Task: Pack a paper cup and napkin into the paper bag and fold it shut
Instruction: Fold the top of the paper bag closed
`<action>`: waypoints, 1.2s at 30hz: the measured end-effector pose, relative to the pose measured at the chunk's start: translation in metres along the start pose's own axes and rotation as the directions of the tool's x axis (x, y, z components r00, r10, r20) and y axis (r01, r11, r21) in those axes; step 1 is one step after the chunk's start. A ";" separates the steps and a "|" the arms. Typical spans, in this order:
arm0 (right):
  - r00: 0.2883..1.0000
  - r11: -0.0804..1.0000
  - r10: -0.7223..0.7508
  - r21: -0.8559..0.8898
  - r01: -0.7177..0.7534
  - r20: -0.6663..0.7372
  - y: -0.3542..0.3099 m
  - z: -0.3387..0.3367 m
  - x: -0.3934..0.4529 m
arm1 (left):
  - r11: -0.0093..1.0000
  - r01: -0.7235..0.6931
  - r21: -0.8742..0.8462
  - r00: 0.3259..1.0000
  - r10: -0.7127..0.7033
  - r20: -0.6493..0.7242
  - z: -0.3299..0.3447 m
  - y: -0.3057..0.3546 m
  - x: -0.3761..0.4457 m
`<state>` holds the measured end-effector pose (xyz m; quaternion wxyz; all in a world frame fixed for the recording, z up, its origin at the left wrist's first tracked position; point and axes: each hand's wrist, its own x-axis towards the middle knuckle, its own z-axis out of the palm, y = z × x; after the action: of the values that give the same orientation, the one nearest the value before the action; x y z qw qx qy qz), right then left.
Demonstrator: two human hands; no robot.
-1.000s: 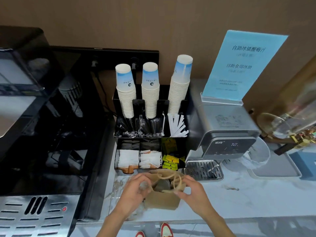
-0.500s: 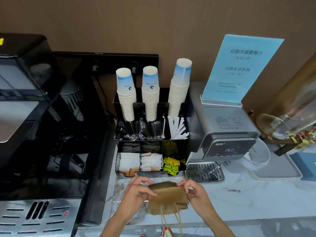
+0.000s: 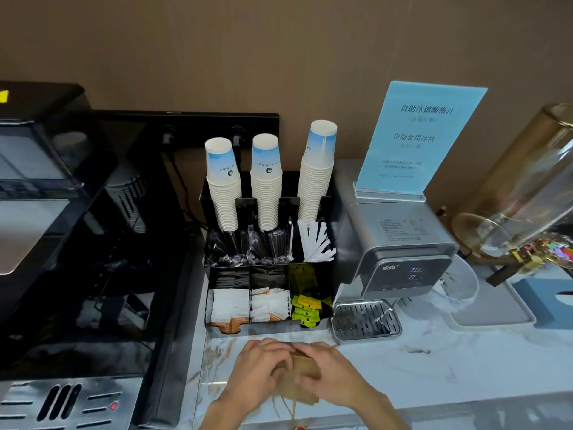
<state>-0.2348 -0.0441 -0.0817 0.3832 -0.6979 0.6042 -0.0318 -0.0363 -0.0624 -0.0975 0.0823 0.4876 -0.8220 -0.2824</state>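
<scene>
A small brown paper bag [image 3: 305,367] lies on the marble counter [image 3: 434,367] near its front edge, its top folded over. My left hand [image 3: 262,372] and my right hand [image 3: 328,370] press down on the bag from both sides, fingertips meeting over the fold. The bag's twine handles [image 3: 286,406] trail toward me over the counter edge. What is inside the bag is hidden. Stacks of white and blue paper cups [image 3: 266,184] stand in a black organiser [image 3: 325,268] behind the bag, with white napkin packets [image 3: 231,305] in its lower tray.
A large black coffee machine [image 3: 77,243] fills the left side. A grey water dispenser [image 3: 400,259] with a drip tray [image 3: 366,321] sits right of the organiser, a blue sign [image 3: 418,138] on top. A glass jar [image 3: 514,193] and a grey tray [image 3: 493,315] are far right.
The open bag was folded over at the top. My hands have moved in from its sides and now press together on top of the fold, flattening it. The handles hang toward me.
</scene>
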 end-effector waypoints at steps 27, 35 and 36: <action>0.884 0.787 0.422 0.565 -0.247 -0.202 0.023 0.043 0.003 | 0.590 0.381 -0.712 0.864 -0.500 0.047 0.046 -0.049 -0.008; 0.843 0.793 0.399 0.597 -0.119 -0.362 -0.007 -0.002 -0.027 | 0.628 0.275 -0.728 0.920 -0.391 0.009 -0.029 -0.010 0.001; 0.834 0.794 0.382 0.604 -0.076 -0.398 -0.013 -0.014 -0.033 | 0.635 0.240 -0.734 0.933 -0.361 -0.007 -0.042 -0.002 0.004</action>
<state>-0.2400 -0.0228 -0.0509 0.4026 -0.4382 0.7280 -0.3405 -0.0190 -0.0828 -0.0643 0.2819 0.5656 -0.5421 -0.5539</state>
